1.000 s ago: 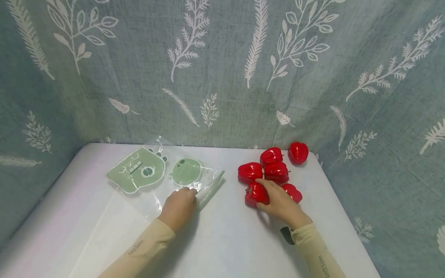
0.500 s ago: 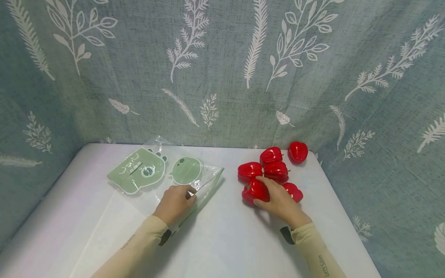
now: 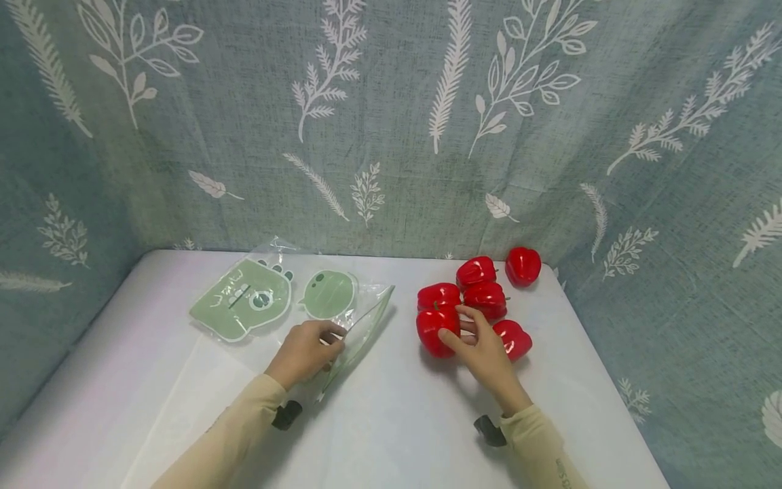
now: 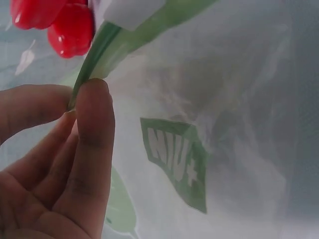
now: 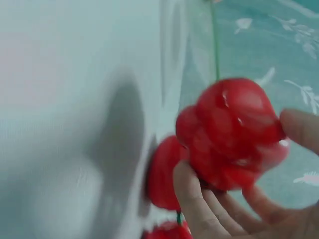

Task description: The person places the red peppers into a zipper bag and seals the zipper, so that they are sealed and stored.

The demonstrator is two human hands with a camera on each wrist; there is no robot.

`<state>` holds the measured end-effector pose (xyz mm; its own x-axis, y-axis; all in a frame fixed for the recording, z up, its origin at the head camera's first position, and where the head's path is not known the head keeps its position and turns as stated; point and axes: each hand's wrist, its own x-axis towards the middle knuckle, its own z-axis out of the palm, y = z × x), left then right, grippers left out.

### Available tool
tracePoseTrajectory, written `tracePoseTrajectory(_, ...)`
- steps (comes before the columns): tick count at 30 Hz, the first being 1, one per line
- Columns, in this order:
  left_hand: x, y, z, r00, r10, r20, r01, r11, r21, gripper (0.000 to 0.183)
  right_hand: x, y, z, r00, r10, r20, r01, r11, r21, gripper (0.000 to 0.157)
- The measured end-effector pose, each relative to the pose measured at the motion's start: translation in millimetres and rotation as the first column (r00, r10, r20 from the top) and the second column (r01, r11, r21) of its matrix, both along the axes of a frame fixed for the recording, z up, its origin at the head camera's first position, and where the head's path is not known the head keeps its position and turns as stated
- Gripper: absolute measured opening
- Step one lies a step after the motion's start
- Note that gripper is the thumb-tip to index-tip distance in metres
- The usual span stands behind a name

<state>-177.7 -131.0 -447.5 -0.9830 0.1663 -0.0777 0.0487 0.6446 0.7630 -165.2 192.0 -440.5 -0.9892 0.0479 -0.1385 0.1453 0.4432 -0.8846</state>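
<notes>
A clear plastic zip bag [image 3: 237, 305] with green cartoon prints lies on the left of the table, its mouth edge facing right. My left hand [image 3: 308, 350] pinches that green-trimmed edge between thumb and fingers, and the edge is raised; the left wrist view shows the pinch closely beside a "NIU+" print [image 4: 174, 162]. My right hand [image 3: 489, 356] grips a glossy red bell pepper [image 3: 435, 333], thumb on one side and fingers on the other. In the right wrist view the held pepper [image 5: 234, 134] is up off the table.
Several more red bell peppers [image 3: 485, 301] sit at the back right, one of them [image 3: 523, 267] apart by the rear corner and another [image 3: 513, 339] just behind my right hand. A leaf-patterned curtain [image 3: 391, 122] borders the white table [image 3: 391, 435].
The right hand has lifted the bell pepper and shifted it slightly left. The left hand has turned and raised the bag's edge, so the mouth side stands up more.
</notes>
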Motion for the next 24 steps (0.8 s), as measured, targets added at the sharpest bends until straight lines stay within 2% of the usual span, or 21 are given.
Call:
tracePoseTrajectory(2,-0.1,-1.5,1.1,1.0,-0.01,-0.003,0.011,1.0,0.017,0.024,0.8,-4.0,-0.9,0.999,-0.016,0.04,0.021,0.993,-0.114,0.08)
tracePoseTrajectory(5,0.5,-3.1,4.1,0.999,-0.032,0.0,0.032,0.998,0.046,0.024,2.8,-10.4,-2.2,0.994,-0.024,0.107,0.052,0.961,-0.271,0.08)
tracePoseTrajectory(9,-0.3,-5.2,9.1,0.998,-0.069,0.001,0.068,0.993,0.097,0.024,6.4,-19.7,-2.8,0.985,0.019,0.174,0.067,0.877,-0.475,0.079)
tracePoseTrajectory(12,-0.5,-7.0,12.6,0.996,-0.094,0.01,0.092,0.986,0.138,0.025,9.8,-27.9,-2.9,0.979,0.067,0.193,0.064,0.797,-0.601,0.075)
tracePoseTrajectory(17,-1.0,-7.5,14.4,0.993,-0.105,0.047,0.094,0.979,0.183,0.026,14.3,-46.2,-1.7,0.977,0.106,0.185,0.055,0.712,-0.7,0.071)
tracePoseTrajectory(21,-1.7,-6.0,12.6,0.994,-0.085,0.068,0.07,0.979,0.192,0.025,15.1,-63.5,0.2,0.978,0.118,0.169,0.043,0.687,-0.726,0.071)
tracePoseTrajectory(24,-1.9,-4.6,10.4,0.994,-0.076,0.077,0.059,0.978,0.198,0.024,14.8,-74.8,-0.8,0.98,0.113,0.163,0.038,0.702,-0.711,0.074)
